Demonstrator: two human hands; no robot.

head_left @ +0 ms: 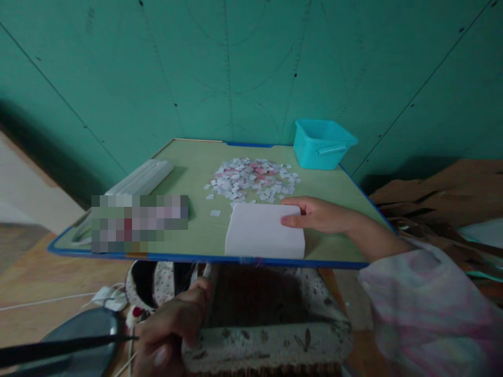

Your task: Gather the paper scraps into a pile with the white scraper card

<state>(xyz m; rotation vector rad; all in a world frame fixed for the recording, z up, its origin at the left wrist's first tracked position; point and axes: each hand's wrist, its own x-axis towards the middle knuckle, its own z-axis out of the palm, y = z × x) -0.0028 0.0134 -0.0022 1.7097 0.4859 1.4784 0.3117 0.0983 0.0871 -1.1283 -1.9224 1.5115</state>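
Block (pixel 259 230) of white colour is lying at the near edge of the worktop (pixel 192 152), on the near side of the loose heap of small paper pieces (pixel 243 180); the right hand (pixel 322 212) is pinching it at its far right corner, the thumb pressing on the upper face and a finger reaching along the far side; the left hand (pixel 176 319) is curling below the worktop, beside the patterned cloth (pixel 271 340), but whether it is pinching something I am not able to tell; a blue basket (pixel 310 152) is standing at the far right corner.

By my judgement, the block is keeping its shape, so it is probably being stiff and rather light; its face is looking smooth, perhaps slippery for dry fingers; the right side is offering the good hold, thumb above and fingers behind, while the paper pieces are seeming very light and easy to scatter.
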